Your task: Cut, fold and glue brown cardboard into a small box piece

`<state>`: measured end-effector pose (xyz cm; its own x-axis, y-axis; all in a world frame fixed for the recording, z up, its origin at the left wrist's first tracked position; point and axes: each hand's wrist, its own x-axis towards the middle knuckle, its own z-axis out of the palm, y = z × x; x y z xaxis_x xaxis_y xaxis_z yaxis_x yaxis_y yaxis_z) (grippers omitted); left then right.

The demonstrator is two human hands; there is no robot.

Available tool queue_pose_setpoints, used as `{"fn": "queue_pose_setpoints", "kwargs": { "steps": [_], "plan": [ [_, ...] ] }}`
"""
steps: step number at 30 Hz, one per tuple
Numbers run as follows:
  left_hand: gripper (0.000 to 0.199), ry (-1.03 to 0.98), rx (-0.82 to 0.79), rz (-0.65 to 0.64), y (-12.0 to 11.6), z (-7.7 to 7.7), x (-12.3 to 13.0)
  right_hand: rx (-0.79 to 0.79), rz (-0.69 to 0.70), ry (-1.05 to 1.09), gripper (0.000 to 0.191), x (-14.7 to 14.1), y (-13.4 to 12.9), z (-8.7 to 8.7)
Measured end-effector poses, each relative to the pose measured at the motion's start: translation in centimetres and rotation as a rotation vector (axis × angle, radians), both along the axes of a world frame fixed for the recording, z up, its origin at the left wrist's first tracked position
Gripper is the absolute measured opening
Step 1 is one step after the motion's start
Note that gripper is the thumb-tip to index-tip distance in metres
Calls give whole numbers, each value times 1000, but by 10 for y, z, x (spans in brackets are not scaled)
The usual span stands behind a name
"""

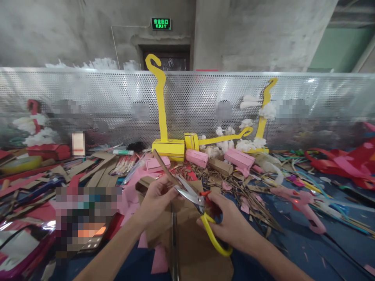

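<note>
Glowing, a sign [161,24] reads "安全出口 EXIT" — left hand [158,197] pinching a cardboard strip [163,164], right hand [225,216] gripping scissors [200,201].

I've got a dark-blue worktop [299,234] on my feed, heavily littered. Front centre: brown cardboard sheet [193,255]. Right: pink glue gun [303,201], cable [341,249] running lower right. Left: cardboard strips [102,171], red box [48,152] behind. Back, centre: yellow box [168,148] with upright hooked strip [161,105], pink boxes [238,157], brown offcuts [265,212].

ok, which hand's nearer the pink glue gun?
Right. The right hand, holding the scissors, is left of the glue gun, not touching it; the left hand, holding a cardboard strip, is farther left.
</note>
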<state>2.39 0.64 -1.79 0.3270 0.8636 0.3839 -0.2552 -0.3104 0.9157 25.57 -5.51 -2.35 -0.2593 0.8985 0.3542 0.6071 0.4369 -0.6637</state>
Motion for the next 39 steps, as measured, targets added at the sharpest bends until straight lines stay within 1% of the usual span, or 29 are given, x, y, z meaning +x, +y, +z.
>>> {"fn": "queue_pose_setpoints", "kwargs": {
  "steps": [3, 6, 11, 18, 21, 27, 29, 34, 39],
  "plan": [
    [26, 77, 32, 10, -2, 3, -2, 19, -10, -26, 30, -2, -1, 0],
    [22, 103, 43, 11, -4, 4, 0, 15, -18, -44, 31, -4, -2, 3],
    [22, 87, 39, -9, -6, 6, 4, 29, -12, -52, 32, -4, -3, 3],
    [24, 19, 42, -55, -11, 8, 9, 64, -4, -40, 36, -4, 0, -5],
    [26, 5, 46, -76, -12, 9, 9, 47, -18, -31, 37, -4, 1, -8],
    [27, 92, 80, -97, -14, 14, 7, -35, -32, -21, 38, -2, 4, -9],
    [25, 84, 81, -89, -13, 13, 6, -24, -52, -11, 38, -2, 3, -7],
    [17, 75, 97, 4, -8, 11, 2, 51, -48, -26, 35, 0, -2, 0],
    [8, 113, 150, 36, -6, 8, 0, 52, -43, -39, 38, -2, -4, 3]
  ]
}}
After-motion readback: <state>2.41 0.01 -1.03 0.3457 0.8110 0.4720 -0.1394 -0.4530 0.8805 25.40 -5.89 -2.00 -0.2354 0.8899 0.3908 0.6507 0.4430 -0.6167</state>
